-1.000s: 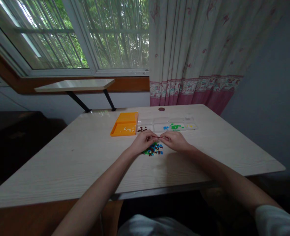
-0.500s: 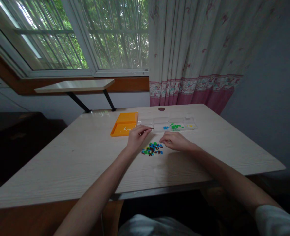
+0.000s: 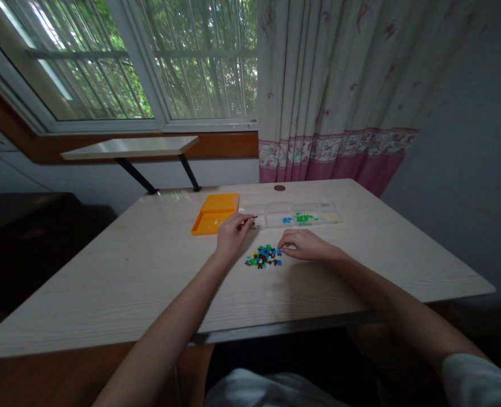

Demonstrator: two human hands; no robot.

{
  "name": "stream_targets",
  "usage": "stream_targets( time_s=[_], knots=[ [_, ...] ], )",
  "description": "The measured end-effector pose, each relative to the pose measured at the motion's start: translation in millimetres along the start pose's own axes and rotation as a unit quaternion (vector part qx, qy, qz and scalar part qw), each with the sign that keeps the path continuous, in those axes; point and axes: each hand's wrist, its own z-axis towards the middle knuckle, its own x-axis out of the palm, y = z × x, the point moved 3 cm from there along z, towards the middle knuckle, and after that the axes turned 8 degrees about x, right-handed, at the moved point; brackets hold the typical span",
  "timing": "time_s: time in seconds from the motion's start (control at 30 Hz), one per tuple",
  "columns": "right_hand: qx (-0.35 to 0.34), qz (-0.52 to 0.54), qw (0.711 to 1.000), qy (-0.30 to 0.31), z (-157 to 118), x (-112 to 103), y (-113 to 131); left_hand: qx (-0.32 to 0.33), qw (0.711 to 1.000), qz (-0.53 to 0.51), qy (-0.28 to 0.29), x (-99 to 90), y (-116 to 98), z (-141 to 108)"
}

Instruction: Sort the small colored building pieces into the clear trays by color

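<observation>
A small dark piece (image 3: pixel 255 216) is pinched between the thumb and fingers of my left hand (image 3: pixel 231 233), which hovers over the left end of a clear compartment tray (image 3: pixel 276 223). On the table just in front lies a loose pile of small plastic pieces (image 3: pixel 262 257), blue, green, dark brown, yellow and white. My right hand (image 3: pixel 303 245) is at the right edge of this pile, fingers drawn together beside a blue piece (image 3: pixel 279 252); whether they grip it is too small to tell. Separate compartments of the tray hold blue pieces (image 3: pixel 286 220), green pieces (image 3: pixel 305 218) and yellow bits (image 3: pixel 330 217).
Left of the clear tray stands an orange tray (image 3: pixel 206 230) with a few white bits inside. A raised shelf (image 3: pixel 132 148) on black legs is at the table's back left. Behind the wooden table (image 3: pixel 148 282) are a window and a patterned curtain (image 3: pixel 310 113).
My left hand has moved slightly left with the dark piece, over the tray's left part. My right hand has shifted a little, its fingertips now lower by the pile's edge.
</observation>
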Motion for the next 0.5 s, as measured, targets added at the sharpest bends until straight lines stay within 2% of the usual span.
stream_targets(
  time_s=[0.17, 0.27, 0.4, 0.5],
  knots=[
    [0.019, -0.002, 1.0, 0.004, 0, 2, -4, -0.063, 0.994, 0.089, 0.031, 6.3, 24, -1],
    [0.035, -0.004, 0.999, 0.0, 0, 3, -6, -0.075, 0.989, 0.114, 0.054, 8.5, 31, -1],
    [0.07, 0.02, 0.997, -0.031, 1, 0, -6, -0.053, 0.992, 0.104, 0.056, 8.3, 28, -1],
    [0.087, 0.057, 0.993, -0.052, 2, -2, -4, 0.013, 0.993, 0.046, 0.105, 11.5, 15, -3]
  ],
)
